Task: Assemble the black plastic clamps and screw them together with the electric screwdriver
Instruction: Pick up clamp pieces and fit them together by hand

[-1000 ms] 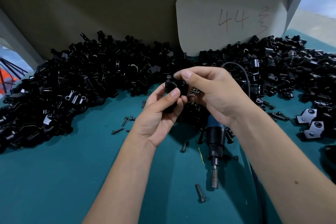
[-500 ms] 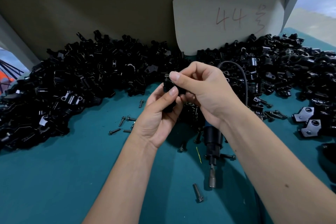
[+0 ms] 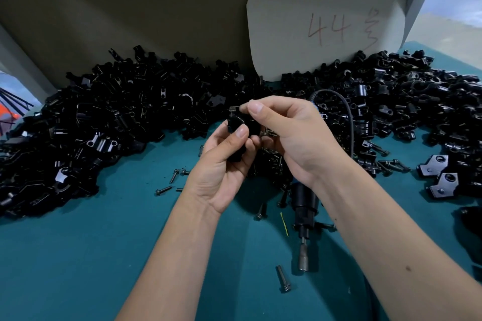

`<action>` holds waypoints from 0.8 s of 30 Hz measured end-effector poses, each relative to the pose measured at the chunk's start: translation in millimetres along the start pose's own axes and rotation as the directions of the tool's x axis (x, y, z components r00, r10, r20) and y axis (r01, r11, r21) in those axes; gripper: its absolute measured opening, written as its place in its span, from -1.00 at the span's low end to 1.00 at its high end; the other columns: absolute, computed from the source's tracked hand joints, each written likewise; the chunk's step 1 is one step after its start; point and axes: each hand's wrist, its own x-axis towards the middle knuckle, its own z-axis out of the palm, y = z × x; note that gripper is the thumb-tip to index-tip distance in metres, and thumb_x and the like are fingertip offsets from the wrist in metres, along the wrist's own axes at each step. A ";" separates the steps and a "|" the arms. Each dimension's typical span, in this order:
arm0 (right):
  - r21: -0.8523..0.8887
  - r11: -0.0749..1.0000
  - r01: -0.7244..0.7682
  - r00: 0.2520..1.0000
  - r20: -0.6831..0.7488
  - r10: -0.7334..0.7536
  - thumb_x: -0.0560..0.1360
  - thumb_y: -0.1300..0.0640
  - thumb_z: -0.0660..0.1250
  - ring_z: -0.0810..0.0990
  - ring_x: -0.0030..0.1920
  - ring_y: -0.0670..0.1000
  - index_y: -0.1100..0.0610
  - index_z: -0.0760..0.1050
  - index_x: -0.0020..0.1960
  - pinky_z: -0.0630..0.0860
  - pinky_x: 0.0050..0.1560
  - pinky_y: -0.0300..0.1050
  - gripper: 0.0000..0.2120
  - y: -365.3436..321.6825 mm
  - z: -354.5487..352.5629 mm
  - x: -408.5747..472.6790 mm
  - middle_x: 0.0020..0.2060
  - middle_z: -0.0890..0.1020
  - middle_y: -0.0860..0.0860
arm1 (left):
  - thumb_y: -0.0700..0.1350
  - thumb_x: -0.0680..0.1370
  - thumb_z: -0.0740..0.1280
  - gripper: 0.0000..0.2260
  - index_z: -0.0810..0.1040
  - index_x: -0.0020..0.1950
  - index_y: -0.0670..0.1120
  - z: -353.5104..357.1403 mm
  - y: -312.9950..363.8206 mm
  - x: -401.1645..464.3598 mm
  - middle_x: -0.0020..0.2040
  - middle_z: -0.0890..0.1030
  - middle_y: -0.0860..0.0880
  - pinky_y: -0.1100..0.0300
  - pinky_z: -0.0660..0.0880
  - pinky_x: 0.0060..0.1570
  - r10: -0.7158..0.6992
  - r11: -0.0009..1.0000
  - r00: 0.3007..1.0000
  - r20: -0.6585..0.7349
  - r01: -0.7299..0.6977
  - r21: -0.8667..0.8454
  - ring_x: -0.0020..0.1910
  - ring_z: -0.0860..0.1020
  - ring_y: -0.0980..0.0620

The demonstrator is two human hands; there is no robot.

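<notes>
Left hand (image 3: 221, 167): thumb and curled fingers clamped on a black clamp (image 3: 238, 133), held above the middle of the surface (image 3: 78, 255), clear of it. Right hand (image 3: 294, 138): forefinger and thumb pinched together at the clamp's top edge, on what appears to be a small screw (image 3: 233, 108); the part is too small to confirm. The remaining right fingers are curled, with further screws apparently held in the palm.

Handling, as judged: the clamp is moulded plastic, light and stiff, unlikely to deform under a firm pinch. Its faces look smooth and may slip, so the hold belongs on the flat sides, leaving the screw hole exposed. The screw is small and easily dropped; best held at the head or upper shank and entered square to the hole.

The screwdriver (image 3: 303, 211) lies unheld on the surface beneath the right wrist, bit pointing to the near edge, cable looping toward the far edge. Loose screws lie around it. Heaps of black parts (image 3: 117, 117) run along the far edge, in front of a card (image 3: 326, 21) marked 44.
</notes>
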 end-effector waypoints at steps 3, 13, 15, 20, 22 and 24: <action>0.040 0.999 -0.012 0.999 -0.050 0.014 0.52 0.23 0.52 0.58 -0.36 -0.10 0.04 0.62 -0.35 0.54 -0.37 -0.24 -0.71 0.8 2.9 0.9 -0.34 0.61 -0.01 | -0.32 0.42 0.46 -0.77 0.71 0.05 -0.16 0.3 -2.6 0.6 -0.07 0.66 -0.13 0.35 0.59 -0.24 -0.011 1.000 1.000 -0.005 0.011 0.007 -0.21 0.64 0.04; 0.020 0.997 -0.075 0.977 -0.196 0.077 0.47 0.20 0.57 0.53 -0.16 0.10 0.10 0.48 -0.32 0.52 -0.38 -0.17 -0.68 1.7 -0.7 2.7 -0.21 0.50 0.15 | -0.13 0.47 0.52 -0.78 0.69 0.07 -0.18 1.6 -5.2 2.0 0.03 0.68 -0.12 0.25 0.62 -0.15 0.007 0.995 1.000 -0.008 -0.006 0.098 -0.08 0.65 -0.06; 0.030 0.996 -0.080 0.974 -0.211 0.084 0.46 0.20 0.58 0.54 -0.17 0.09 0.11 0.47 -0.31 0.53 -0.38 -0.17 -0.68 2.7 -1.0 2.7 -0.22 0.52 0.12 | -0.12 0.50 0.47 -0.74 0.65 0.15 -0.18 1.3 -5.7 2.4 0.07 0.64 -0.12 0.26 0.62 -0.14 0.014 0.993 1.000 -0.012 -0.013 0.116 -0.03 0.63 -0.07; 0.015 0.997 -0.073 0.978 -0.197 0.074 0.52 0.11 0.54 0.54 -0.16 0.06 0.11 0.56 -0.26 0.54 -0.31 -0.20 -0.77 3.5 -1.4 3.6 -0.22 0.55 0.09 | -0.17 0.49 0.47 -0.96 0.69 -0.09 -0.11 -0.7 -4.3 3.6 -0.06 0.58 -0.08 0.22 0.64 -0.13 0.016 0.998 0.999 -0.027 -0.015 0.055 0.07 0.61 -0.14; 0.053 0.995 -0.083 0.990 -0.112 0.089 0.62 0.02 0.41 0.58 -0.10 0.00 0.10 0.69 -0.13 0.58 -0.19 -0.19 -0.78 1.0 -7.1 5.0 -0.15 0.63 0.04 | -0.18 0.49 0.45 -0.92 0.73 -0.15 -0.13 -1.0 -1.3 3.8 -0.02 0.68 -0.15 0.23 0.65 -0.13 0.010 1.000 1.000 -0.015 -0.010 0.019 -0.05 0.70 -0.12; 0.041 0.995 -0.094 0.995 -0.015 0.095 0.69 0.04 0.31 0.61 -0.01 -0.01 0.12 0.74 0.05 0.61 -0.08 -0.15 -0.75 -0.4 -13.3 5.8 -0.04 0.69 0.06 | -0.16 0.50 0.44 -0.89 0.75 -0.11 -0.15 -1.1 1.8 3.2 0.03 0.71 -0.20 0.24 0.65 -0.13 0.012 0.999 1.000 -0.002 -0.011 0.031 -0.09 0.72 -0.09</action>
